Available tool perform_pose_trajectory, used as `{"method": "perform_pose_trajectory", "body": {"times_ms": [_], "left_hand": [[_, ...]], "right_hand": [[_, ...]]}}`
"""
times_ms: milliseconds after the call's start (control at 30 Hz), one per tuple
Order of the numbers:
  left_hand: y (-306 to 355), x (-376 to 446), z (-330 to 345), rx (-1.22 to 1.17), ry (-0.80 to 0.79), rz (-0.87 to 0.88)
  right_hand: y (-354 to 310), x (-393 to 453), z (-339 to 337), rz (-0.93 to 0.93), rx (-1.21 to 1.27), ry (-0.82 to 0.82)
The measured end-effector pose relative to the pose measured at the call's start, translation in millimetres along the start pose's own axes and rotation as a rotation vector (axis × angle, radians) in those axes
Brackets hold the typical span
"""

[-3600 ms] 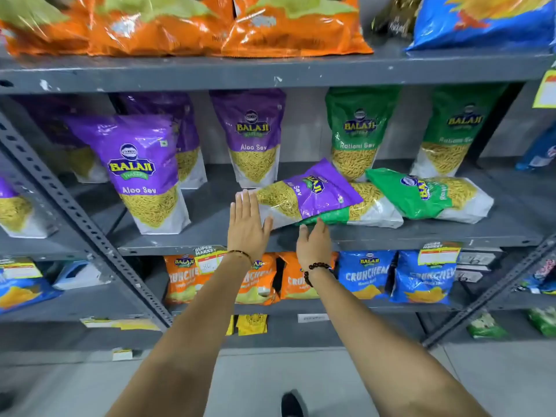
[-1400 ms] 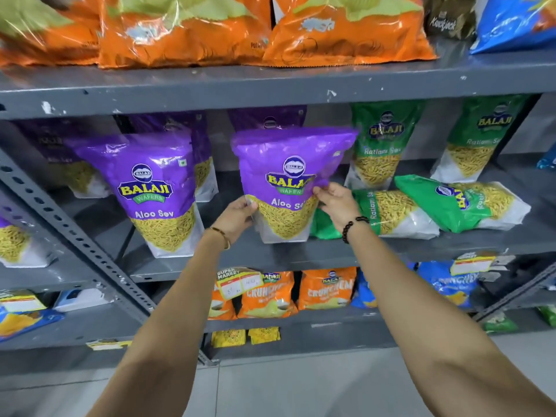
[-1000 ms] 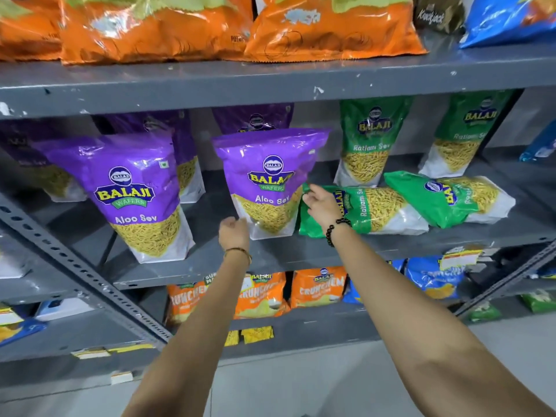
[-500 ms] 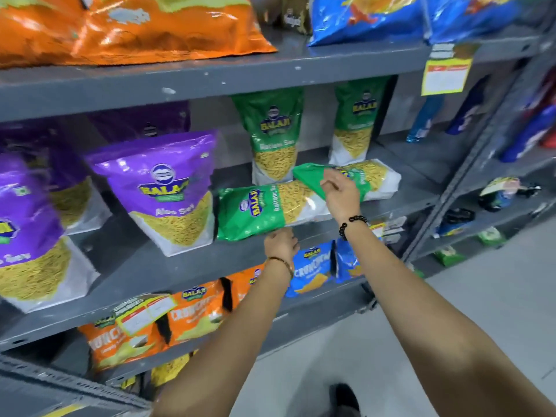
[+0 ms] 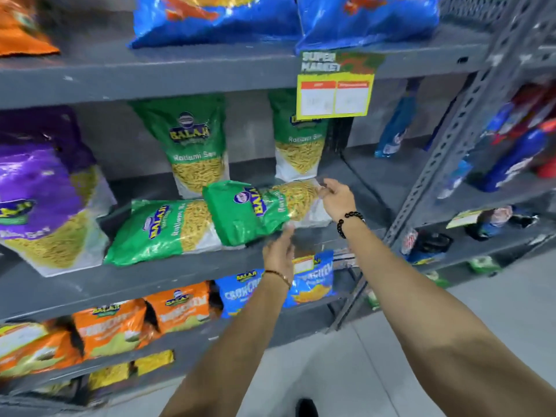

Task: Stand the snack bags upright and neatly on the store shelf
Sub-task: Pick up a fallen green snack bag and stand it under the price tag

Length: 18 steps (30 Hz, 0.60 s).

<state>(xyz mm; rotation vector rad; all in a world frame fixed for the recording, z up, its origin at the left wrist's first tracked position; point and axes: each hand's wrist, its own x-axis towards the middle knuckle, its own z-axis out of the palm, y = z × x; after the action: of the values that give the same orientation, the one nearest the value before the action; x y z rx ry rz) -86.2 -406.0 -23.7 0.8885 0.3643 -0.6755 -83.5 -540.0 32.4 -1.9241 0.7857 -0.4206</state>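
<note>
Two green Ratlami Sev bags lie flat on the middle shelf point(image 5: 168, 276). The left lying bag point(image 5: 159, 231) rests on the shelf, and the right lying bag point(image 5: 255, 209) overlaps its end. My right hand point(image 5: 337, 201) grips the clear bottom end of the right lying bag. My left hand point(image 5: 279, 252) is under that bag's front edge, fingers apart and pointing up, touching or nearly touching it. Behind them two green bags stand upright point(image 5: 195, 152) point(image 5: 301, 145). A purple Aloo Sev bag point(image 5: 45, 206) stands upright at the left.
A yellow price tag point(image 5: 335, 91) hangs from the upper shelf over the right upright bag. A slotted steel post point(image 5: 445, 139) bounds the bay on the right. Blue bags point(image 5: 216, 19) lie above; orange point(image 5: 111, 329) and blue point(image 5: 240, 291) bags sit on the shelf below.
The purple bag was stood upright and let go. Both hands and my view moved right to the lying green bags; my right hand went to the right bag's bottom end, my left hand came under it.
</note>
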Motion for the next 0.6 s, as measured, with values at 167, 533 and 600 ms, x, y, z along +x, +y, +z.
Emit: {"method": "perform_pose_trajectory", "body": {"times_ms": [167,533,600], "left_hand": [[-1.2,6.2,17.3,-0.070,0.054,0.100],[2.5,20.4,37.5,-0.203,0.126,0.174],[4.7,21.0,39.4,-0.184,0.135,0.183]], "right_hand": [[24.8,33.4,-12.2,0.142,0.044,-0.126],[39.3,48.2,-18.3,0.364,0.265,-0.207],[44.7,45.3,-24.9,0.403,0.356,-0.193]]}}
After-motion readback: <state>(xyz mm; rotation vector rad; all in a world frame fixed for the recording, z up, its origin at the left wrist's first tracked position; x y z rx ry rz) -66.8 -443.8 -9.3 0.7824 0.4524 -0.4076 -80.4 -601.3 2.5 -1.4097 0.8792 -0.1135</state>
